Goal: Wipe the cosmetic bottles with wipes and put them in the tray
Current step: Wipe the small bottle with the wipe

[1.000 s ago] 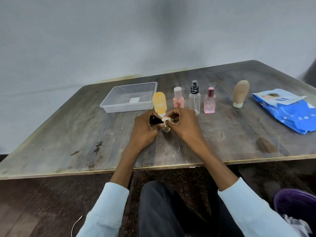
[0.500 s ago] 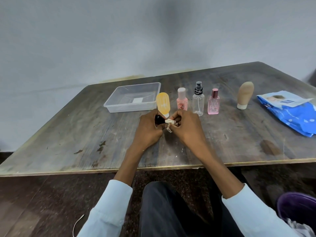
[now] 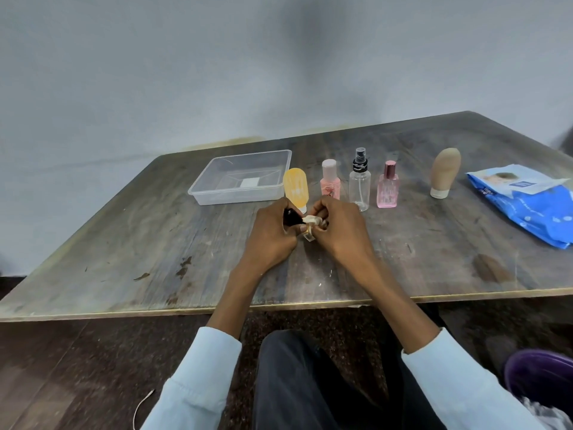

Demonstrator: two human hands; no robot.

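Note:
My left hand grips a small clear bottle with a black cap just above the table. My right hand presses a crumpled white wipe against that bottle. Behind my hands stand a yellow tube, a pink bottle with a pale cap, a clear spray bottle, a pink perfume bottle and a beige tube. The clear plastic tray sits at the back left with no bottle in it.
A blue pack of wipes lies at the right side of the wooden table. A purple bin stands on the floor at the lower right. My knee is below the table's front edge.
The two hands stay together on the small bottle, the wipe shifting slightly over it. The view has tilted a little; the standing bottles have not moved.

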